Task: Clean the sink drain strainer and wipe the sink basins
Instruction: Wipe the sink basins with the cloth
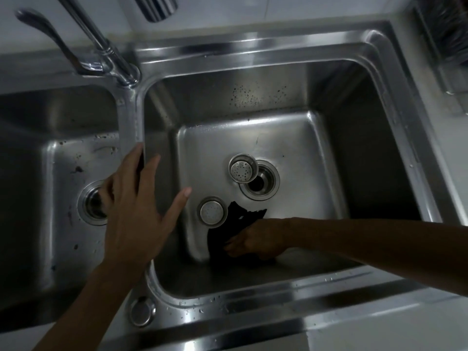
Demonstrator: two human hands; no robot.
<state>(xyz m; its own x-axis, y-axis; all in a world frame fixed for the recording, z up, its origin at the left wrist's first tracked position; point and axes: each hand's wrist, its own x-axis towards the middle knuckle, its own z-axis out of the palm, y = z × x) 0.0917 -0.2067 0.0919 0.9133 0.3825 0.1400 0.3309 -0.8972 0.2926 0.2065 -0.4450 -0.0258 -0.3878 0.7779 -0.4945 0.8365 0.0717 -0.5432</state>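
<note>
A steel double sink fills the view. In the right basin (291, 138) two round metal drain strainers lie loose: one strainer (241, 171) leans at the rim of the open drain hole (260, 184), the other strainer (212, 212) rests on the floor to the front left. My right hand (255, 240) presses a black cloth (229, 229) onto the basin floor near the front wall. My left hand (138, 198) hovers over the divider (131, 122) between the basins, fingers spread, holding nothing. The left basin (65, 160) has an open drain (93, 202), partly hidden by my left hand.
The faucet (101, 44) rises from the back rim above the divider. A round metal cap (142, 311) sits in the front rim. A dish rack (448, 41) stands at the back right. Dark specks dot the right basin's back wall and the left basin's floor.
</note>
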